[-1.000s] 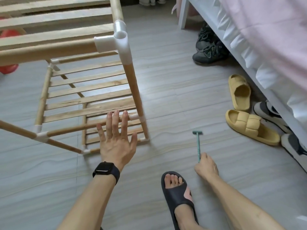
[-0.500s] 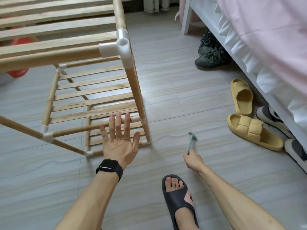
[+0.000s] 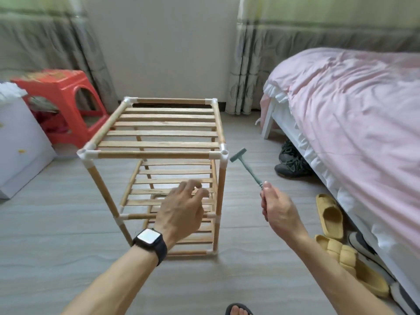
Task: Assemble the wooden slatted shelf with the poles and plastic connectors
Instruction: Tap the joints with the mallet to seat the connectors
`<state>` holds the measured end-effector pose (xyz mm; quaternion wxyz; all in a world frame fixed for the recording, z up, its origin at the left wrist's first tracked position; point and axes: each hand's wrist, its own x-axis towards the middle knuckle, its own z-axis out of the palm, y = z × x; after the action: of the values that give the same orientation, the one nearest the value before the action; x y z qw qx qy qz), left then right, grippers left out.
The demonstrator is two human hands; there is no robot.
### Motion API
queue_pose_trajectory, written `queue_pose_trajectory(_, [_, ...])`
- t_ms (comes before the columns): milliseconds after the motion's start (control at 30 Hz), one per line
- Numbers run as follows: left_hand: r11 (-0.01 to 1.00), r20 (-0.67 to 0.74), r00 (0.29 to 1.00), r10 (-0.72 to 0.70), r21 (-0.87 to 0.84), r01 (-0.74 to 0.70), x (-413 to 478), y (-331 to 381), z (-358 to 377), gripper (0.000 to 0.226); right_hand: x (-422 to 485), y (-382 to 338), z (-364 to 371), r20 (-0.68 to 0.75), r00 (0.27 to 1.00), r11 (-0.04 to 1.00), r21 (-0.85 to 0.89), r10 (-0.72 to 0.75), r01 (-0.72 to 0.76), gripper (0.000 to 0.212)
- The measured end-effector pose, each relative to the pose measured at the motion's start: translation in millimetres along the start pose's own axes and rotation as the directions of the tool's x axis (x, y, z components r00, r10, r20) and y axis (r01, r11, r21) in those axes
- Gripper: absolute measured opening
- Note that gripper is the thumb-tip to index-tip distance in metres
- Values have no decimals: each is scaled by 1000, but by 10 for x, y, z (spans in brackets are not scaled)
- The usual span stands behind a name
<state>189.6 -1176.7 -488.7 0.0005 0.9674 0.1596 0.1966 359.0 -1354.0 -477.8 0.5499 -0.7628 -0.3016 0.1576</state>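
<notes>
Grey plank flooring [image 3: 56, 235] is carrying the wooden slatted shelf [image 3: 159, 133], which is standing upright in a bedroom, its slatted tiers stacked one above another. Wooden poles [image 3: 154, 155] are framing each tier, and white plastic connectors [image 3: 223, 153] are joining them at the corners.

I am watching from the head camera as my left grip [image 3: 181, 212] is hovering in front of the shelf's lower tiers, fingers loosely curled and holding nothing; whether it is touching the frame, I cannot tell. A dark smartwatch [image 3: 150, 241] is sitting on that wrist. My right grip [image 3: 276, 210] is wrapping around the handle of a small teal hammer [image 3: 246, 167], just right of the shelf. The hammer is tilting up and to the left, its head lying just beside the shelf's top front right connector and apart from it.

Behind the shelf to the left, a red plastic stool [image 3: 59, 92] is standing before grey curtains [image 3: 56, 46], and a white box [image 3: 18, 137] is sitting nearer on that side. Right of the shelf, a bed [image 3: 352, 110] under a pink cover is filling the frame's edge. Dark lace-up shoes [image 3: 292, 164] are lying half under it, and yellow slippers [image 3: 329, 214] are lying on the floor nearer the camera. A foot in a black sandal [image 3: 238, 311] is showing at the bottom edge, in front of the shelf.
</notes>
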Motion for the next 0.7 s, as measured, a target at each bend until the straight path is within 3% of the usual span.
queue_pose_trajectory(67, [996, -289, 953, 89, 37, -82, 111, -35, -269, 37, -117, -231, -69, -31, 989, 986, -84, -148, 145, 54])
queue_pose_trajectory(133, [993, -384, 919, 94, 98, -61, 303, -104, -509, 43, -235, -433, -115, -48, 965, 953, -172, -259, 248, 45])
queue_pose_trajectory(167, [996, -352, 936, 30, 87, 1, 413, -139, -609, 48, -278, -514, -130, -42, 953, 933, -223, -300, 283, 41])
queue_pose_trajectory(233, [979, -153, 967, -204, -4, 206, 617, -230, -734, 57, -318, -647, -142, -2, 940, 882, -346, -342, 320, 38])
queue_pose_trajectory(333, [918, 135, 909, -393, 6, 396, 794, -306, -699, 56, -282, -816, -121, 32, 945, 805, -515, -324, 294, 38])
queue_pose_trajectory(533, [902, 171, 887, -430, 32, 431, 763, -300, -656, 55, -187, -982, -71, 112, 982, 627, -758, -152, 183, 37])
queue_pose_trajectory(633, [903, 177, 887, -426, 17, 430, 757, -314, -672, 55, -179, -1026, -94, 126, 976, 646, -734, -177, 212, 40])
queue_pose_trajectory(700, [900, 170, 886, -431, 13, 435, 767, -310, -668, 55, -172, -1066, -117, 92, 955, 703, -658, -281, 270, 41])
